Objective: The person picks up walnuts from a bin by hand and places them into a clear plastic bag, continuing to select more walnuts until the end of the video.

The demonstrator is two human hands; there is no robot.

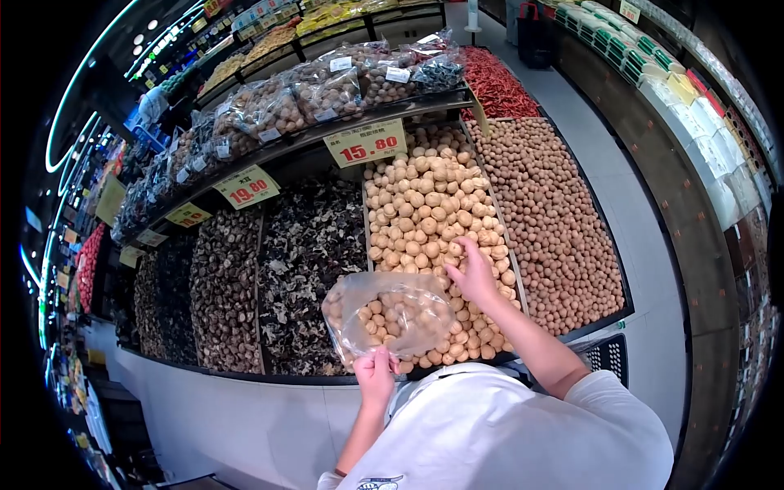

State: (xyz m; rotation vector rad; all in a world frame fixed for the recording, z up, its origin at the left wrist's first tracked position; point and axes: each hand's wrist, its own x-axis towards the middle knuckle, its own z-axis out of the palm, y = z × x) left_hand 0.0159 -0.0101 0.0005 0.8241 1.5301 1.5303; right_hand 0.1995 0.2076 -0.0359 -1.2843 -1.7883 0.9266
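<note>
A clear plastic bag (347, 306) hangs open over the front of the walnut bin, its lower edge pinched by my left hand (376, 375). Pale walnuts (425, 192) fill the bin and show through the film; whether any lie inside the bag I cannot tell. To the right of the bag, my right hand (471, 269) rests over the walnuts with its fingers apart and bent towards them. No walnut is clearly held in it.
Dark dried fungus (314, 253) lies in the bin on the left, small brown nuts (555, 220) on the right, red dried chillies (494, 82) behind. A shelf of bagged nuts (327, 94) with a price sign (367, 144) overhangs the bins. A person (153, 106) stands far left.
</note>
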